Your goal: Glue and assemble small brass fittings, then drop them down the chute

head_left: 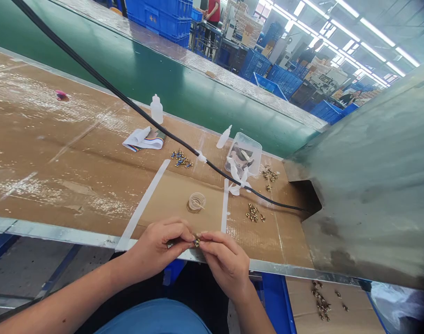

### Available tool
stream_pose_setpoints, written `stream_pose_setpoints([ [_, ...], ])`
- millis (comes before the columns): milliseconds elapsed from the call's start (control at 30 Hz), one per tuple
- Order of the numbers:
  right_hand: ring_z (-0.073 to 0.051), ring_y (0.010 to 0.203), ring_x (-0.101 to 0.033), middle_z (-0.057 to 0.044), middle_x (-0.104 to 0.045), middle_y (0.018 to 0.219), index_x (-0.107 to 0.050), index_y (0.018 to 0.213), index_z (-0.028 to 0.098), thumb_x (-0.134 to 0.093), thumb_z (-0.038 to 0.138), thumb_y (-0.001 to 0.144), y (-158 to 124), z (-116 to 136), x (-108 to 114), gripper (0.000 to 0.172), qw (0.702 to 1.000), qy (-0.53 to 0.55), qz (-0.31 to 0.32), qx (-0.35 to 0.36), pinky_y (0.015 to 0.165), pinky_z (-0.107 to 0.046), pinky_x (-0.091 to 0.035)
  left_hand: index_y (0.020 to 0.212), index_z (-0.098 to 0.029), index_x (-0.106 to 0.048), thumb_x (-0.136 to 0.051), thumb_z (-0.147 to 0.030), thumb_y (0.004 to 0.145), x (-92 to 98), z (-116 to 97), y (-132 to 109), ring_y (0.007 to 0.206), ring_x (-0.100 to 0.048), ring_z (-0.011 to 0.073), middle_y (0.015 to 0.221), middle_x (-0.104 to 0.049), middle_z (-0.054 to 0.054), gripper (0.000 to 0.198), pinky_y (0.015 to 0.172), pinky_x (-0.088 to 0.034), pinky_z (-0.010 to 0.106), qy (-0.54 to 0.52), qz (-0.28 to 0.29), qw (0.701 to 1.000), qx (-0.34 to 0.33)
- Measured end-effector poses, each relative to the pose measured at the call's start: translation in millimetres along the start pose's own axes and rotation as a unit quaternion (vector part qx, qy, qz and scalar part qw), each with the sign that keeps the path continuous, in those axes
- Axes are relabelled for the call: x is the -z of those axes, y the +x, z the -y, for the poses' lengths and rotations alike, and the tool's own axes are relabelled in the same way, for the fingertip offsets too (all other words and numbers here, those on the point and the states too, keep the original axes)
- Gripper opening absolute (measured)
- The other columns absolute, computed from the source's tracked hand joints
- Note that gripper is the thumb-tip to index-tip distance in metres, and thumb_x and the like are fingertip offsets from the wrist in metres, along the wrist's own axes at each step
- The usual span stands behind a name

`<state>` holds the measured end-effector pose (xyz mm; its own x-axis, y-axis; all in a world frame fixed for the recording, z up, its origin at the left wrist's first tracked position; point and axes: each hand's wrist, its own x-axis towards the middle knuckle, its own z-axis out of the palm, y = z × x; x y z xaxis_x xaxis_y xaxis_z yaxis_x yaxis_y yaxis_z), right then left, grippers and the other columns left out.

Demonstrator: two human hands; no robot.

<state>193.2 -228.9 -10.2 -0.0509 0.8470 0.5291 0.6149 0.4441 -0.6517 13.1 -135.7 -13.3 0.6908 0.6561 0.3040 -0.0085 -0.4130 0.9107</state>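
Left hand (155, 248), right hand (224, 262), pinching small brass fitting (197, 241) (partly hidden)

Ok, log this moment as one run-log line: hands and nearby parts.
left hand: fingertips pinching small brass fitting | right hand: fingertips pinching same fitting | nearby: round clear plastic cup, loose brass fittings

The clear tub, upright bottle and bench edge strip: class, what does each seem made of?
The clear tub looks like thin rigid plastic; its contents show through. The upright bottle seems matte translucent white plastic. The bench edge strip looks like galvanized steel, dull silver and mottled, though aluminium is possible.
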Motion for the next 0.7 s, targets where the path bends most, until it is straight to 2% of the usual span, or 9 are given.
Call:
stream_pose_setpoints([
  [700,-0.014,0.095,-0.065,-0.007,-0.066,0.106,-0.066,0.099,0.019,-0.061,0.001,0.084,0.4,0.1,-0.9,0.024,1.0,0.002,-0.001,0.005,0.086,-0.023,-0.054,0.083,-0.018,-0.064,-0.058,-0.006,0.085,0.2,1.3,0.8,0.076,-0.06,0.011,0.082,-0.063,0.0,0.014,0.069,-0.046,0.019,0.007,0.007,1.0,0.011],
])
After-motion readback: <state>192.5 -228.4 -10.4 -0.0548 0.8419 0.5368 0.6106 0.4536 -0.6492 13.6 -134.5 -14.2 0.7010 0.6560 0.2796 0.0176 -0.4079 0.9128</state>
